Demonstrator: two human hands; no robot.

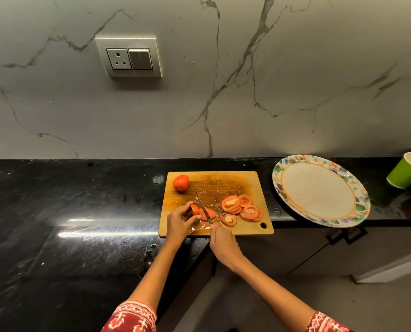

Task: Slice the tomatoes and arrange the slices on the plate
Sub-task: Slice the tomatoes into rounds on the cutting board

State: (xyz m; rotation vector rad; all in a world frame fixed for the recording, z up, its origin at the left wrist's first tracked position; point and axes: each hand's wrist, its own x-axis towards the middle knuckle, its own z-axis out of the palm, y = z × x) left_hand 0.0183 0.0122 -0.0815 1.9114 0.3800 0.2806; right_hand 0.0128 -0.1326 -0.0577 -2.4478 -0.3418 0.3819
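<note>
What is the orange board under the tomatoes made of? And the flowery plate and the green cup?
The cutting board looks like wood or bamboo: warm tan, matte, with a wet dark stain. The plate looks like glossy melamine or ceramic, with a printed floral rim; I cannot tell which. The green cup seems to be paper: thin wall, white inside, dull finish.

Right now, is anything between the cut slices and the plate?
Nothing visible. The tomato slices lie at the right end of the cutting board; only bare black counter separates them from the plate.
</note>
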